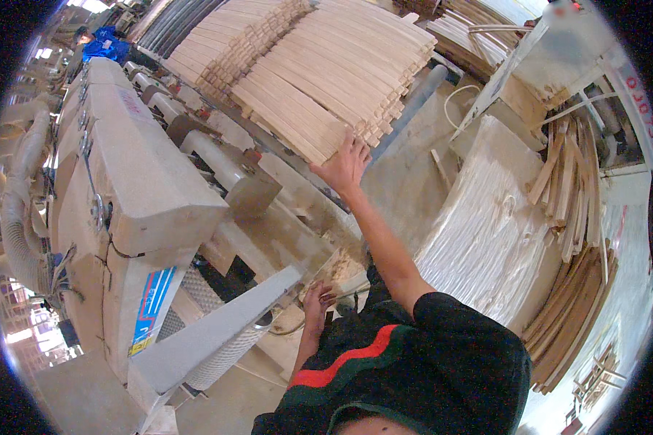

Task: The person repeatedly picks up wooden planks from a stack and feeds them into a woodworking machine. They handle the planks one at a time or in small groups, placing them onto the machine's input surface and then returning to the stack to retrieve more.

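Observation:
My right arm is stretched forward, and my right hand [347, 161] rests against the near corner of a stack of pale wooden strips [334, 69]. Its fingers are spread over the strip ends with the thumb out to the left; no strip is seen lifted in it. Low in front of my body is my left hand [317, 303], fingers loosely bent and apart, with nothing visible in it. It is beside the grey metal arm [225, 319] of a large machine [134, 159] on my left. A second pile of strips [228, 40] lies left of the stack.
A pallet-like block wrapped in clear film [486, 225] stands to my right. Beyond it lean bundles of thin wooden slats [569, 304]. A light-coloured cabinet [537, 80] is at the far right. A person in blue [105, 45] is at the far left.

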The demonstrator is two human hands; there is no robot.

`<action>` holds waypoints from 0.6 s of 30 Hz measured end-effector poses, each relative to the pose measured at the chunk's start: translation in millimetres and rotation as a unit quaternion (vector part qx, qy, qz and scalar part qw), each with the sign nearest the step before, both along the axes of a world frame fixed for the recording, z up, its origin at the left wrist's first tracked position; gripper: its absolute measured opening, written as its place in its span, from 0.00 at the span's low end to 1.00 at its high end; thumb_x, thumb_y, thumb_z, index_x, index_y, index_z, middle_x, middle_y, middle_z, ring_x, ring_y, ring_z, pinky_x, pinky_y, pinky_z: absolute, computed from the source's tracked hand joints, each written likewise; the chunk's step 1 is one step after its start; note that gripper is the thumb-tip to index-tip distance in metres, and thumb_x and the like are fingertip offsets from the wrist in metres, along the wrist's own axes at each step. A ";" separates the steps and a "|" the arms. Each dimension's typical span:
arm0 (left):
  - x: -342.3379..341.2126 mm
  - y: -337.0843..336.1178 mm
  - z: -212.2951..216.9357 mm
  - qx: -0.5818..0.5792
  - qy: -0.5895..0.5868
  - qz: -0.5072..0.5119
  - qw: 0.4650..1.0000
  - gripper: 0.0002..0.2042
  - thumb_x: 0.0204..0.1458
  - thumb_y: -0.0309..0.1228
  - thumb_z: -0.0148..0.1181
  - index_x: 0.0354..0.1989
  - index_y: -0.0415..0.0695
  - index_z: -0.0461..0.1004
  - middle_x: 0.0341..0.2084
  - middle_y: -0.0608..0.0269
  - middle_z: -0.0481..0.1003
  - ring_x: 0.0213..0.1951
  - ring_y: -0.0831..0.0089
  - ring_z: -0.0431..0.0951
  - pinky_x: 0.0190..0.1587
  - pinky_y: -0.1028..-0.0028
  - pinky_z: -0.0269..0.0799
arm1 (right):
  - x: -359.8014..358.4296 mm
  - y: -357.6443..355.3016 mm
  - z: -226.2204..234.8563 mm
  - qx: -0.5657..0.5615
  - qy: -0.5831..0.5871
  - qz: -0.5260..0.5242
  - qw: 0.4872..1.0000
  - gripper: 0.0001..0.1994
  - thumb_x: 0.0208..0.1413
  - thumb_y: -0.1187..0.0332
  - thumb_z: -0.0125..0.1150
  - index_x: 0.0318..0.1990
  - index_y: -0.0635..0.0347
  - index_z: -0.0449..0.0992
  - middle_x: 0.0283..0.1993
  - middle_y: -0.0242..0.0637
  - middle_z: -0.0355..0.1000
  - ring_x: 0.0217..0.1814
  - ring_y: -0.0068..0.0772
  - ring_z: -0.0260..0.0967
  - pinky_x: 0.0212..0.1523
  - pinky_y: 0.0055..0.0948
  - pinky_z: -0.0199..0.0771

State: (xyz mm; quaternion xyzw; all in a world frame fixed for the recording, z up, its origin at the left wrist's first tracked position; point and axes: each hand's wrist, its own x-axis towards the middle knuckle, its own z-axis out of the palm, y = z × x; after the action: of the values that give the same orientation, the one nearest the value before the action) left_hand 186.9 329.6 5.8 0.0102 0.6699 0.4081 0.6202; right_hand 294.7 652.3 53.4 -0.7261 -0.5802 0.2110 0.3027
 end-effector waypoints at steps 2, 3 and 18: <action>0.7 1.1 0.4 0.006 -0.014 0.020 1.000 0.18 0.57 0.39 0.49 0.52 0.42 0.64 0.37 0.56 0.74 0.35 0.68 0.77 0.35 0.71 0.74 | 5.3 -13.4 2.7 -0.017 -0.003 0.007 1.000 0.58 0.22 0.48 0.74 0.64 0.60 0.47 0.58 0.56 0.53 0.61 0.57 0.48 0.59 0.53 0.46; -0.5 0.2 -1.2 0.013 -0.017 0.024 0.999 0.18 0.57 0.39 0.49 0.52 0.43 0.64 0.37 0.56 0.73 0.35 0.68 0.77 0.35 0.71 0.74 | 8.8 -18.8 4.4 -0.025 -0.005 0.010 1.000 0.58 0.22 0.48 0.74 0.64 0.60 0.47 0.59 0.57 0.53 0.62 0.57 0.47 0.59 0.54 0.46; -5.2 8.5 -48.1 0.050 -0.080 0.034 0.995 0.20 0.58 0.43 0.41 0.54 0.46 0.64 0.39 0.55 0.73 0.36 0.64 0.76 0.39 0.66 0.71 | -0.9 7.1 20.6 -0.042 -0.157 0.162 0.973 0.55 0.28 0.46 0.70 0.65 0.57 0.48 0.60 0.66 0.49 0.63 0.66 0.47 0.58 0.61 0.46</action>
State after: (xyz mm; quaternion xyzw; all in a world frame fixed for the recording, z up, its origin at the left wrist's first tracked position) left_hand 181.7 338.1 -42.4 -0.0143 0.5965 0.4619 0.6562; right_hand 293.8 659.3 74.0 -0.6585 -0.7210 0.1652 0.1390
